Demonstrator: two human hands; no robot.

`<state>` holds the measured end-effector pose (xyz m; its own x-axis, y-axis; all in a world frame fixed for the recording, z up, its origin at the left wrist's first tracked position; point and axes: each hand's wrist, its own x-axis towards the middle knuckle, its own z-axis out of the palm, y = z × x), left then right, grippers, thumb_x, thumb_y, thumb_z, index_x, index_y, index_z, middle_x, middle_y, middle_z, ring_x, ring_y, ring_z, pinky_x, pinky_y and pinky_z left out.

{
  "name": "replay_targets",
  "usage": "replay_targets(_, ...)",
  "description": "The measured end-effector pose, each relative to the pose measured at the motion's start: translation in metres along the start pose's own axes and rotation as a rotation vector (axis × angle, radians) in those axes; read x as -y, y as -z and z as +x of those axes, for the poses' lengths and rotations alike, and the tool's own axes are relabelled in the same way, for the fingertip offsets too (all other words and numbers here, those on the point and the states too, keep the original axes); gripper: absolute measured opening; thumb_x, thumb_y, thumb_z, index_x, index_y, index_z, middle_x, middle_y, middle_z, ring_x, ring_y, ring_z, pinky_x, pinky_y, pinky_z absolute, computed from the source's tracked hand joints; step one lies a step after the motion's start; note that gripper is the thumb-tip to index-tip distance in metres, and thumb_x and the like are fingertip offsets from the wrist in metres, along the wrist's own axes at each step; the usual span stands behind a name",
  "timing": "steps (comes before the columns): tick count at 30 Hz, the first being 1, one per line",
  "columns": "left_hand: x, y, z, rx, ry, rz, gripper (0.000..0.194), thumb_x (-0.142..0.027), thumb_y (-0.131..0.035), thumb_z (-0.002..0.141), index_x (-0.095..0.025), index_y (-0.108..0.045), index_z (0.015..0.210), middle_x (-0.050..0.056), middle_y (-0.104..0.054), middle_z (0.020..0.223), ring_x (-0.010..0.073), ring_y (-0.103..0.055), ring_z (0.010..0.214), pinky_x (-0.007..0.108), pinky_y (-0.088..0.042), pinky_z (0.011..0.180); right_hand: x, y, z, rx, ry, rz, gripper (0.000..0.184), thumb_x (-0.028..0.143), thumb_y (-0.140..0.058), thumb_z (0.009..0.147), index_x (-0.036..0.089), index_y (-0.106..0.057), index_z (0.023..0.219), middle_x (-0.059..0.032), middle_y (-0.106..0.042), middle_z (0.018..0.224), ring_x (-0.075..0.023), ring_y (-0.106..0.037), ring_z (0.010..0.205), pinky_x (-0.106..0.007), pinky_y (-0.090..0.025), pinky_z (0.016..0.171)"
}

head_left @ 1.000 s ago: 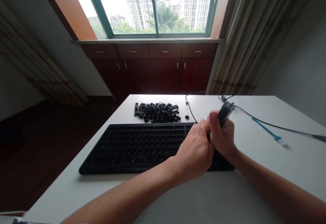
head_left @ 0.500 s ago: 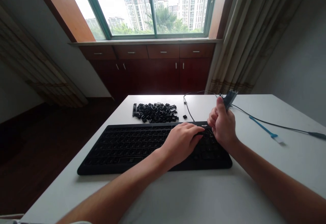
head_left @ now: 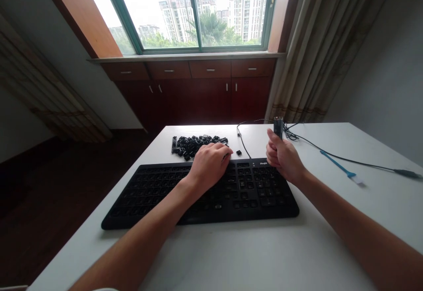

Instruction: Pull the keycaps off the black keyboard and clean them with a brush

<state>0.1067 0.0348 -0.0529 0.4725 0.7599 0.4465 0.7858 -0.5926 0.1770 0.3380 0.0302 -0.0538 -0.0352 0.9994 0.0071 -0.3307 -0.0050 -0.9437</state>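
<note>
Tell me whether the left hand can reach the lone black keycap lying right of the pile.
Yes, most likely. The left hand is over the top edge of the keyboard, its fingers just short of the lone black keycap. Nothing appears to lie between them.

A keyboard (head_left: 201,198) is lying on the table (head_left: 231,255), with a heap of keycaps (head_left: 194,144) sitting behind its left half and one loose keycap (head_left: 238,153) just right of that heap. Your left hand (head_left: 209,165) is reaching over the keyboard's back edge beside the heap. Your right hand (head_left: 284,158) is holding a small tool (head_left: 278,128) above the keyboard's right end. A cable (head_left: 350,158) is running behind it toward the table's right side, with a plastic strip (head_left: 335,164) lying in front of the cable. A cabinet (head_left: 188,92) is standing beyond the table, below a window (head_left: 198,13).
</note>
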Motion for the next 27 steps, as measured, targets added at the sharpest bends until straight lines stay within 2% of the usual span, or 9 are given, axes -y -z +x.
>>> replay_targets(3, -0.010, -0.003, -0.003, -0.001, -0.022, -0.099, 0.019, -0.023, -0.055, 0.099, -0.020, -0.071, 0.110, 0.006, -0.073, 0.111, 0.0246, -0.068, 0.100, 0.044, -0.055, 0.091, -0.001, -0.003, -0.002, -0.003, -0.031, 0.015, 0.057, 0.063, -0.072, 0.082, 0.023, -0.036, 0.063, 0.0107, -0.026, 0.050, -0.0051, -0.017, 0.041, -0.021, -0.016, 0.035)
replay_targets(6, -0.037, -0.006, -0.009, 0.026, -0.091, -0.263, 0.024, -0.028, -0.054, 0.100, -0.018, -0.066, 0.119, 0.008, -0.071, 0.117, 0.0240, -0.067, 0.106, 0.042, -0.055, 0.096, -0.006, -0.007, -0.003, -0.033, 0.002, 0.001, 0.058, 0.064, -0.073, 0.081, 0.023, -0.036, 0.063, 0.0100, -0.028, 0.050, -0.0052, -0.020, 0.040, -0.021, -0.019, 0.035)
replay_targets(9, -0.062, -0.009, -0.016, 0.096, -0.181, -0.341, 0.026, -0.032, -0.054, 0.100, -0.017, -0.065, 0.119, 0.009, -0.069, 0.122, 0.0244, -0.065, 0.110, 0.042, -0.054, 0.101, -0.011, -0.007, -0.001, -0.049, 0.047, -0.038, 0.060, 0.066, -0.072, 0.080, 0.023, -0.035, 0.060, 0.0094, -0.029, 0.048, -0.0054, -0.022, 0.039, -0.022, -0.021, 0.034)
replay_targets(11, -0.071, -0.012, -0.021, 0.132, -0.235, -0.347, 0.024, -0.032, -0.054, 0.100, -0.018, -0.066, 0.116, 0.008, -0.068, 0.127, 0.0255, -0.063, 0.115, 0.043, -0.053, 0.103, -0.012, -0.004, 0.002, -0.012, 0.034, -0.052, 0.062, 0.068, -0.071, 0.079, 0.023, -0.034, 0.059, 0.0094, -0.029, 0.048, -0.0051, -0.022, 0.039, -0.022, -0.019, 0.034)
replay_targets(16, -0.075, -0.016, -0.025, 0.135, -0.261, -0.328, 0.025, -0.030, -0.054, 0.100, -0.018, -0.064, 0.119, 0.012, -0.063, 0.137, 0.0281, -0.059, 0.124, 0.047, -0.051, 0.108, -0.008, 0.002, 0.005, 0.114, -0.061, 0.035, 0.064, 0.072, -0.070, 0.077, 0.023, -0.032, 0.063, 0.0106, -0.027, 0.051, -0.0046, -0.015, 0.041, -0.020, -0.013, 0.035)
replay_targets(21, -0.074, -0.015, -0.025, 0.152, -0.278, -0.322, 0.030, -0.029, -0.051, 0.101, -0.019, -0.063, 0.126, 0.012, -0.060, 0.141, 0.0281, -0.055, 0.130, 0.047, -0.048, 0.112, -0.007, 0.001, 0.001, 0.226, 0.039, 0.051, 0.062, 0.073, -0.065, 0.082, 0.022, -0.033, 0.063, 0.0088, -0.032, 0.051, -0.0060, -0.022, 0.043, -0.020, -0.020, 0.039)
replay_targets(27, -0.074, -0.017, -0.025, 0.163, -0.302, -0.312, 0.031, -0.029, -0.048, 0.102, -0.019, -0.064, 0.127, 0.010, -0.064, 0.138, 0.0281, -0.056, 0.130, 0.048, -0.046, 0.113, -0.001, 0.006, 0.005, 0.194, -0.094, 0.015, 0.063, 0.075, -0.067, 0.077, 0.022, -0.035, 0.065, 0.0095, -0.029, 0.053, -0.0060, -0.018, 0.044, -0.019, -0.016, 0.038)
